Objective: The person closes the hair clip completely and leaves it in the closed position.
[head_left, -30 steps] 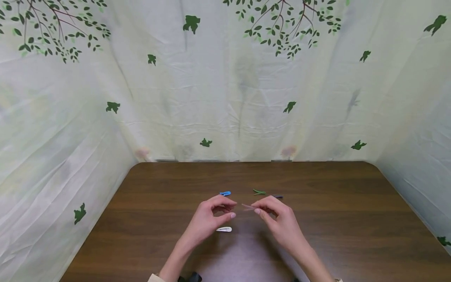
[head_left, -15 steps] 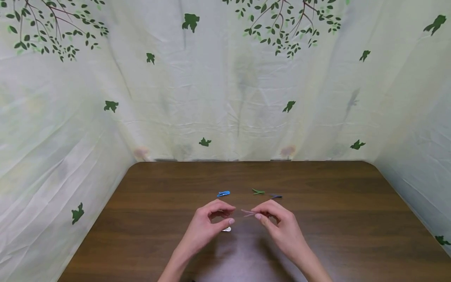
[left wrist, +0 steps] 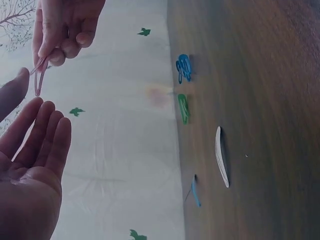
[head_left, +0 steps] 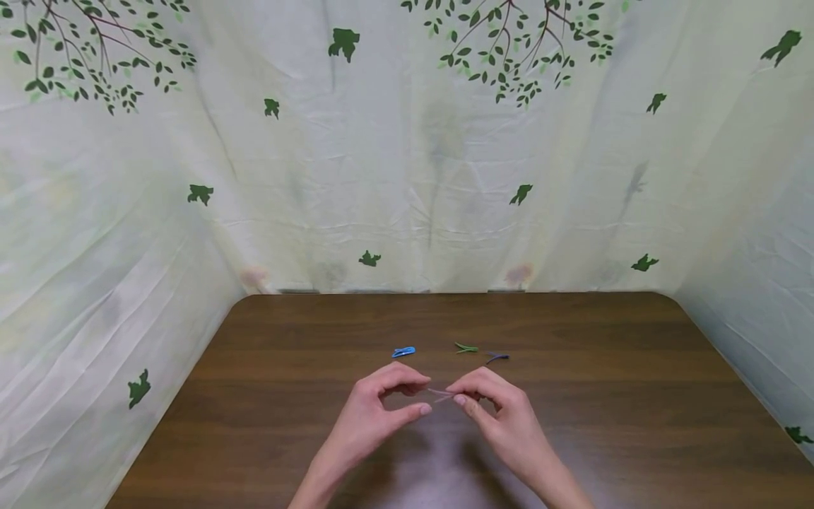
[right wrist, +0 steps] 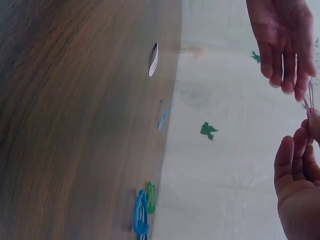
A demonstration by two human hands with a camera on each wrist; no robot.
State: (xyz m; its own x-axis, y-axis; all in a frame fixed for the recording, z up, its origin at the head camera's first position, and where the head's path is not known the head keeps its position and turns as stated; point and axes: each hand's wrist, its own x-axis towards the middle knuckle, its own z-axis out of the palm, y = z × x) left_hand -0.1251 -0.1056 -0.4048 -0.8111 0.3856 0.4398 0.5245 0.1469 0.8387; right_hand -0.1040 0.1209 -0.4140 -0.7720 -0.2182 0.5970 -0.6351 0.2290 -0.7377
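Observation:
Between thumb and fingers my right hand (head_left: 499, 417) pinches a thin pink snap hair clip (head_left: 440, 395), whose two arms are spread apart and point left. Close by, my left hand (head_left: 381, 413) has its thumb and fingers apart. In the left wrist view, the left fingertips (left wrist: 37, 105) lie right by the end of the pink clip (left wrist: 40, 82); whether they touch it I cannot tell. Both hands are raised above the brown table (head_left: 286, 396). A white snap clip (left wrist: 221, 157) on the table is hidden in the head view.
Beyond the hands, a light blue clip (head_left: 403, 351), a green clip (head_left: 466, 348) and a dark blue clip (head_left: 498, 357) lie on the table. A pale curtain (head_left: 394, 177) with leaf and bird prints hangs around the back and sides.
The hands have come closer together and slightly lower, bringing the pink clip's end to the left fingertips. The white clip has become hidden in the head view.

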